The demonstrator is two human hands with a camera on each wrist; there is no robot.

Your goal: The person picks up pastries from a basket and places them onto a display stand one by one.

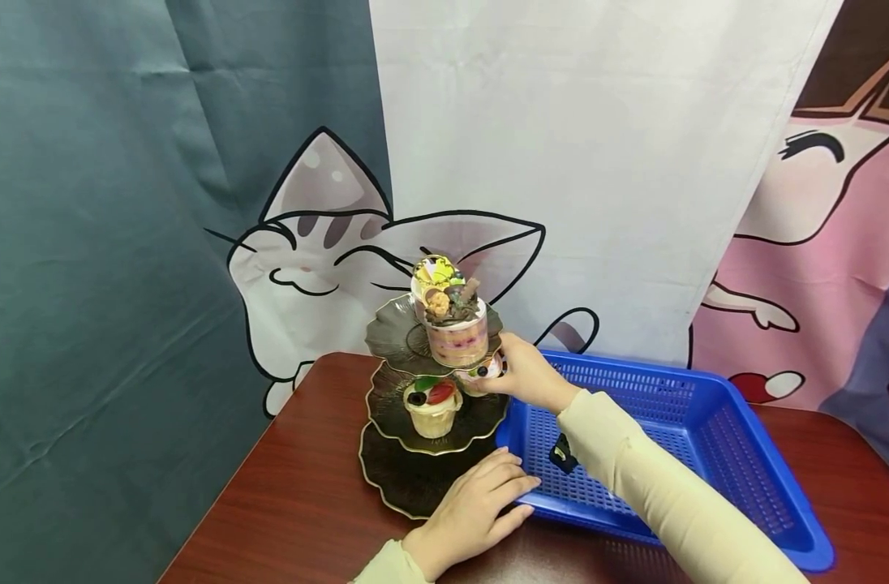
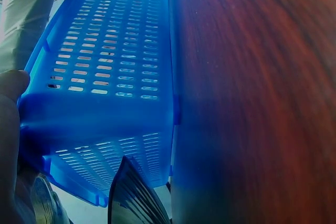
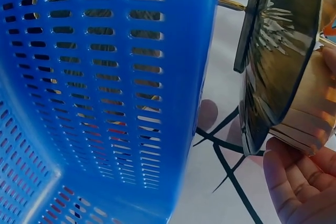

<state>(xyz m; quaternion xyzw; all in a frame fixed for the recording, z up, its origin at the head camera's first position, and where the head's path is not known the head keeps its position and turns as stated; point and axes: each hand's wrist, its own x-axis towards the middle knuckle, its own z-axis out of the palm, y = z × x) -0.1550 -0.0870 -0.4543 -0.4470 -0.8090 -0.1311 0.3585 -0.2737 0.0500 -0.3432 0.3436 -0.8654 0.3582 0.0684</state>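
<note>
My right hand grips a small cupcake with a dark berry on top, at the right side of the middle tier of a tiered stand. In the right wrist view, its fingers curl against the pale ribbed cup, beside a dark gold-edged plate. Another cupcake, topped with red fruit and a green leaf, stands on that tier's front. My left hand rests on the near left corner of a blue basket, fingers extended and holding nothing.
Two decorated dessert cups, a layered one in front and a yellow-topped one behind, stand on the top tier. A small black object shows below my right forearm. A printed cat curtain hangs behind the reddish wooden table.
</note>
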